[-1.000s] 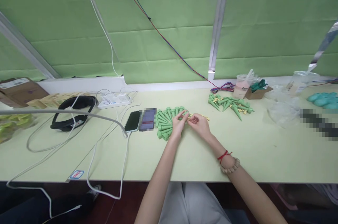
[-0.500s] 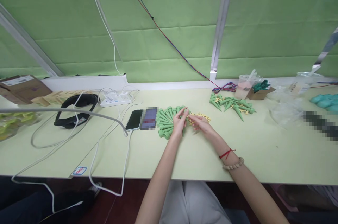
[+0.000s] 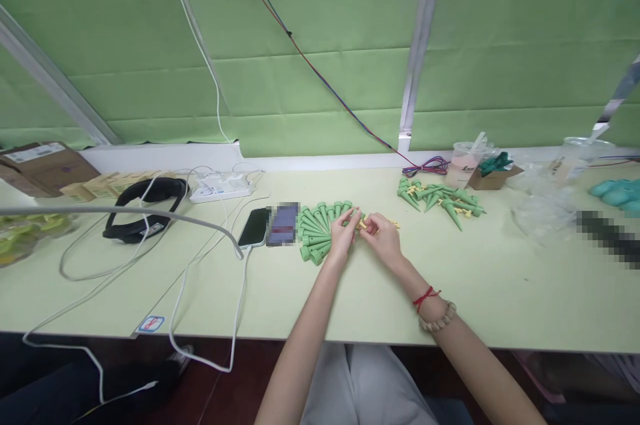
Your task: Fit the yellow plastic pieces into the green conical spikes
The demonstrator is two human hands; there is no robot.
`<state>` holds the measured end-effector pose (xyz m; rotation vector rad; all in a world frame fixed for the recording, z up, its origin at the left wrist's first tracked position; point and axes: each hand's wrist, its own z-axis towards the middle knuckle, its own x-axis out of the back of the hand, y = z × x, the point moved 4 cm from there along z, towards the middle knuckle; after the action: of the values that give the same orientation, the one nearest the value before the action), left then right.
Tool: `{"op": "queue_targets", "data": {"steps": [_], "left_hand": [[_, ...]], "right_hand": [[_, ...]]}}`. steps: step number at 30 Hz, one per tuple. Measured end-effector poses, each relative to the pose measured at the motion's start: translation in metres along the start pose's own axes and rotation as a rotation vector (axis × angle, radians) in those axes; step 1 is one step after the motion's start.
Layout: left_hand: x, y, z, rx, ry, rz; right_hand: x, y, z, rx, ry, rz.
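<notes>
1. The pale green table (image 3: 350, 305) carries everything.
2. A fan of green cone spikes (image 3: 316, 233) lies just left of both hands, tips pointing toward them.
3. The left hand (image 3: 344, 235) and right hand (image 3: 383, 238) meet, each pinching a small green-and-yellow piece (image 3: 361, 223).
4. A finished pile (image 3: 440, 197) lies well right; a phone (image 3: 253, 227) lies left of the fan.
</notes>
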<state>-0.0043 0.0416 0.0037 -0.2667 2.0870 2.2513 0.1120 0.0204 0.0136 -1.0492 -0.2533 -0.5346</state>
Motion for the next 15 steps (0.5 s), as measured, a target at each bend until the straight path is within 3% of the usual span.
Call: {"op": "queue_targets", "data": {"steps": [3,11,15], "left_hand": [[0.002,0.0,0.001,-0.009,0.031,0.007],[0.004,0.004,0.001,-0.036,0.071,-0.023],[0.004,0.007,0.0,-0.047,0.05,-0.041]], "right_hand": [[-0.001,0.004,0.0,-0.131,-0.024,0.013],[-0.014,0.014,0.0,-0.599,-0.208,0.472],[-0.014,0.011,0.0,-0.678,-0.261,0.6]]}}
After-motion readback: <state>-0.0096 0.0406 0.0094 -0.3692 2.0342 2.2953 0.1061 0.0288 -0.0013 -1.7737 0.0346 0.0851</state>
